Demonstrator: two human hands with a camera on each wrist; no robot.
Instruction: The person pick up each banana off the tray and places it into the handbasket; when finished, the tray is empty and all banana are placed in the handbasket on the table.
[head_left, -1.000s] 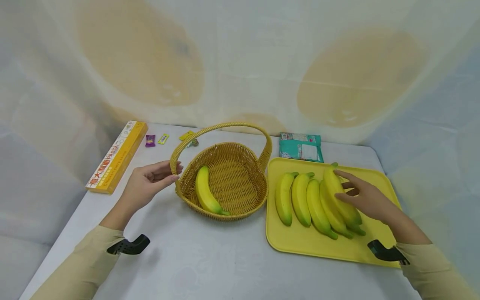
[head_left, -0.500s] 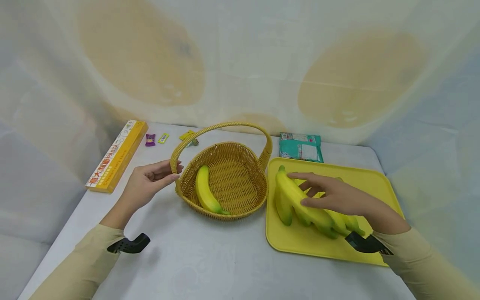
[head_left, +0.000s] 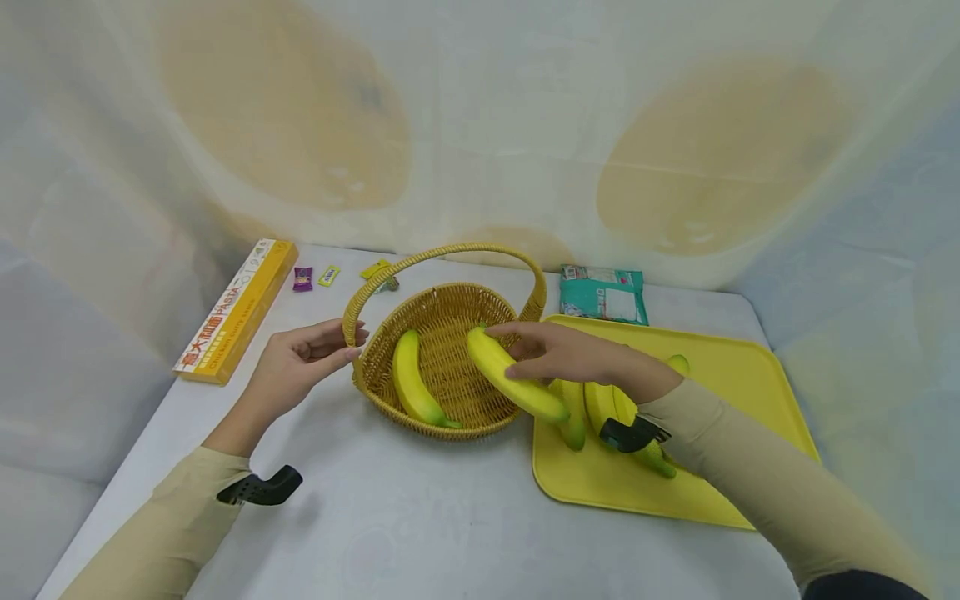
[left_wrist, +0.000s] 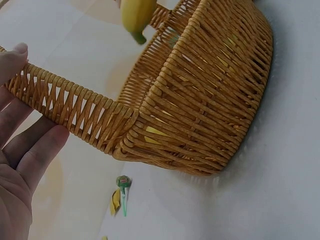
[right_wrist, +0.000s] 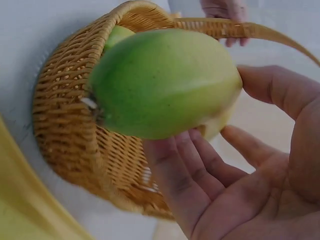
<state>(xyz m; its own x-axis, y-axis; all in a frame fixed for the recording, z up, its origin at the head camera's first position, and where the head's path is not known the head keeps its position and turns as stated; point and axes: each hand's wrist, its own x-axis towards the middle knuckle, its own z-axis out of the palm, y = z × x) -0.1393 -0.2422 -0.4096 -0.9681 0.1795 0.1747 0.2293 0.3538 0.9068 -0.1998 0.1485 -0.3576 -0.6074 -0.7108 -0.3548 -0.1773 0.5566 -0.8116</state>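
1. Nearest: light sleeves [head_left: 168,521], with black wrist devices [head_left: 262,487] below the hands, over a white table [head_left: 390,517].
2. Left hand [head_left: 296,358]: thumb and fingers hold the side of the basket handle [head_left: 450,250], thumb on one face, fingers on the other.
3. Right hand [head_left: 558,354]: thumb and fingers grip a single banana [head_left: 517,379] from above. The banana is tilted over the right part of the basket, its near end reaching toward the tray; contact with the rim cannot be determined.
4. Yellow tray [head_left: 742,400], at right: bears further bananas [head_left: 573,417], partly hidden by the right arm.
5. Woven basket [head_left: 461,342], upright beside the tray: contains one banana [head_left: 412,379] along its left side.
6. Pasta box [head_left: 238,317], at far left; to its right, a purple sweet [head_left: 302,279] and a small yellow packet [head_left: 328,276].
7. Teal packet [head_left: 603,293], just behind the tray.
8. Farthest: a pale backdrop [head_left: 510,125] with orange patches.
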